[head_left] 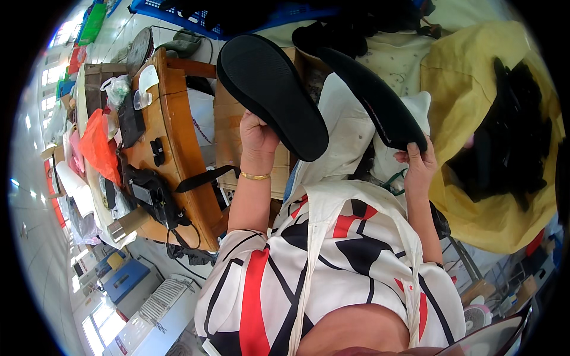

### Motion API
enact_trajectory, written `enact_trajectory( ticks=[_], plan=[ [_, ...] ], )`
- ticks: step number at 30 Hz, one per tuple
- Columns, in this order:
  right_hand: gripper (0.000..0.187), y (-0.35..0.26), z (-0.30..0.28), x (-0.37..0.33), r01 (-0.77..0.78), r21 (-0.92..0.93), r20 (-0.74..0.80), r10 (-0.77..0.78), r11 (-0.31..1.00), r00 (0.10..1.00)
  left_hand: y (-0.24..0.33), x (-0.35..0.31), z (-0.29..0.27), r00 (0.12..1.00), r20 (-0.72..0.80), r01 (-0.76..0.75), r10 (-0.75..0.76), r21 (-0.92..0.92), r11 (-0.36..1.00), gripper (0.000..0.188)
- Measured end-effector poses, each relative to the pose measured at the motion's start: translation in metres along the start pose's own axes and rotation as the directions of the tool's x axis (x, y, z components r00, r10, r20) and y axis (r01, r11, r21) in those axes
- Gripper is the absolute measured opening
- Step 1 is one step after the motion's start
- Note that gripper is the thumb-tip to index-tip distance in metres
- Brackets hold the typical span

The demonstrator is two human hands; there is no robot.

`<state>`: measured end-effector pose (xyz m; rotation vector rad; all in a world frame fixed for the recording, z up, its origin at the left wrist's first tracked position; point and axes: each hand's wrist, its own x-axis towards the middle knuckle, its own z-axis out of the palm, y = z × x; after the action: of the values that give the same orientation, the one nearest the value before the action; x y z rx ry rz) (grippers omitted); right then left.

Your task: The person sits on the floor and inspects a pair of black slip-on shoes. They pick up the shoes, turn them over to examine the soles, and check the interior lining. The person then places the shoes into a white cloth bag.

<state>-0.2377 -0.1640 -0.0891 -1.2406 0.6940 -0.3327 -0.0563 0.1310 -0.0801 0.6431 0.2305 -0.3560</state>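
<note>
My left hand (259,135) is closed on the edge of a black shoe sole (276,98), held up with its flat, finely textured underside showing. In my right hand (418,166) is a second black sole-shaped piece (377,98), pinched at its lower end between thumb and fingers. That piece is turned nearly edge-on, slanting up to the left, and a thin reddish mark runs along its side. The two pieces are apart from each other. A white cloth (341,127) lies over my lap below them. Whether either piece has an upper attached, I cannot tell.
To the right stands a yellow sack (457,77) holding many black pieces (504,136). A wooden table (172,118) at left bears a black bag (154,196) and an orange plastic bag (98,145). A cardboard box (228,133) stands behind my left hand; a blue crate (178,18) is beyond.
</note>
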Motion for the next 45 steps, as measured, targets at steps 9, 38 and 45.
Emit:
enact_trajectory(
  ticks=[9, 38, 45],
  plan=[
    [0.041, 0.001, 0.002, 0.0, -0.01, -0.011, 0.01, 0.011, 1.0, 1.0, -0.001, 0.002, -0.015, 0.997, 0.076, -0.004, 0.008, -0.048, 0.999, 0.057],
    [0.049, -0.011, 0.028, 0.013, 0.143, -0.067, 0.064, -0.139, 0.987, 0.988, 0.021, 0.019, -0.12, 0.801, 0.11, 0.252, 0.589, 0.83, -0.498, 0.025],
    [0.07, -0.029, 0.04, 0.032, 0.774, -0.539, 0.427, -0.684, 0.332, 0.591, -0.013, 0.019, -0.181, 0.972, -0.063, 0.173, 0.226, 0.843, -0.509, 0.013]
  ],
)
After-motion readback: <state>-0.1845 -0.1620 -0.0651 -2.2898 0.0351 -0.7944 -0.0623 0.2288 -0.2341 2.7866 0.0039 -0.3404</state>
